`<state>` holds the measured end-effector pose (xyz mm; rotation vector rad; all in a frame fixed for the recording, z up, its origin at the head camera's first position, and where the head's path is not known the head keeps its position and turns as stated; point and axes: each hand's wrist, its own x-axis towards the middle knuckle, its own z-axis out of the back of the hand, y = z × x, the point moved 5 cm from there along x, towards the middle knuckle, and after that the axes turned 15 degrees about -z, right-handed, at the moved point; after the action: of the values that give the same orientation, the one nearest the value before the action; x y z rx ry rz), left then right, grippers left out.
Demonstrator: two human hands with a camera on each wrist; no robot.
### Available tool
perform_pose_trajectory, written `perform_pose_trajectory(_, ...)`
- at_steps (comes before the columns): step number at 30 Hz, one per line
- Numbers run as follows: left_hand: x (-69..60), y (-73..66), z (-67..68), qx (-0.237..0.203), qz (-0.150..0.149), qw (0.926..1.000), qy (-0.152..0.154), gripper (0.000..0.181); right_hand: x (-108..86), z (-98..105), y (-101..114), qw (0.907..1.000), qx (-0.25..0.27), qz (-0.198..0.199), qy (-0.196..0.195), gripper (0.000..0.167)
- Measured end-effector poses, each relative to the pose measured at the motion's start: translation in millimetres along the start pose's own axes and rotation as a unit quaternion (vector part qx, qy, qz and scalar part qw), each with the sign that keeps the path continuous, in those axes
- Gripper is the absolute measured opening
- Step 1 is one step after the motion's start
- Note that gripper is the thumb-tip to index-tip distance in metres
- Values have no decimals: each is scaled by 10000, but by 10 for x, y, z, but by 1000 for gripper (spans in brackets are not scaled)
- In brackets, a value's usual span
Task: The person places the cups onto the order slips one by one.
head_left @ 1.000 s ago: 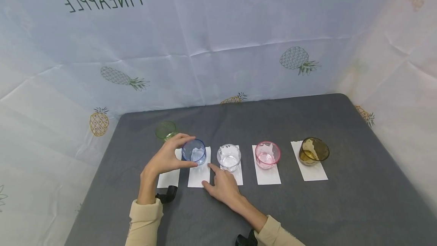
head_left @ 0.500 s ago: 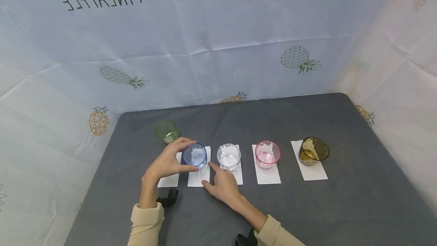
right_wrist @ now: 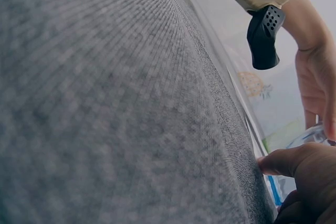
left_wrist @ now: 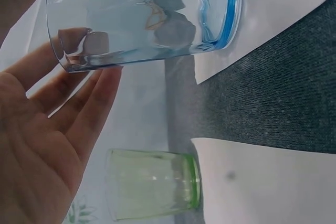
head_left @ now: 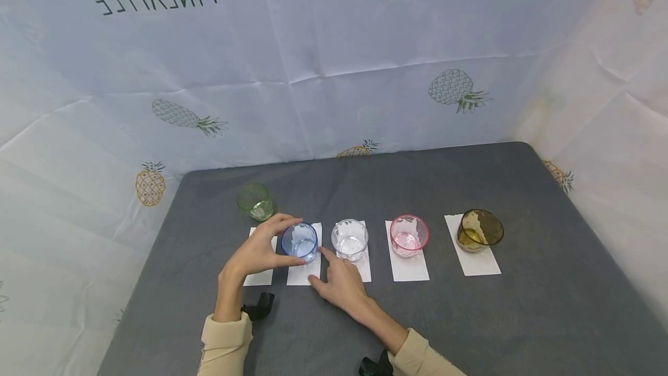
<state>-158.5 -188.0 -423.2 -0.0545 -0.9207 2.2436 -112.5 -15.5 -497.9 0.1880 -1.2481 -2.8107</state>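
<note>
My left hand [head_left: 259, 252] grips a blue-tinted glass [head_left: 302, 243] near its rim, thumb on the near side and fingers on the far side. In the left wrist view the blue glass [left_wrist: 152, 14] has its blue base over a white paper slip [left_wrist: 278, 19]. My right hand [head_left: 344, 283] lies low in front of a clear glass [head_left: 349, 237], index finger stretched towards the edge of the slip [head_left: 300, 276] under the blue glass. Its thumb [right_wrist: 283, 162] points left. Behind my left hand stands a green glass [head_left: 256, 202], off its slip [head_left: 259, 277].
Farther right, a pink-rimmed glass [head_left: 409, 237] and a brown glass [head_left: 480, 231] stand on white slips. A grey cloth [head_left: 548, 306] covers the table. A white pineapple-print curtain [head_left: 334, 33] hangs behind and along the sides.
My left hand and the blue glass have shifted slightly nearer and to the right. More of the green glass shows behind them. The right hand has stayed in place.
</note>
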Motion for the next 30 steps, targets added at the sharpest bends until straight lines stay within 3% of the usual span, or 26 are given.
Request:
perform_pose_trajectory(6, -6, 1, -6, 77, -17, 10000, -33, 81, 1, 0, 2, 10000, -6, 27, -53, 59)
perform_pose_trajectory(17, -30, 35, -39, -311, 113, 9994, -107, 81, -28, 16, 4, 9999, -62, 7, -137, 63)
perform_pose_trajectory(30, -39, 65, -61, -409, 67, 9990, -177, 80, -40, 8, 4, 9998, -142, 52, -159, 60)
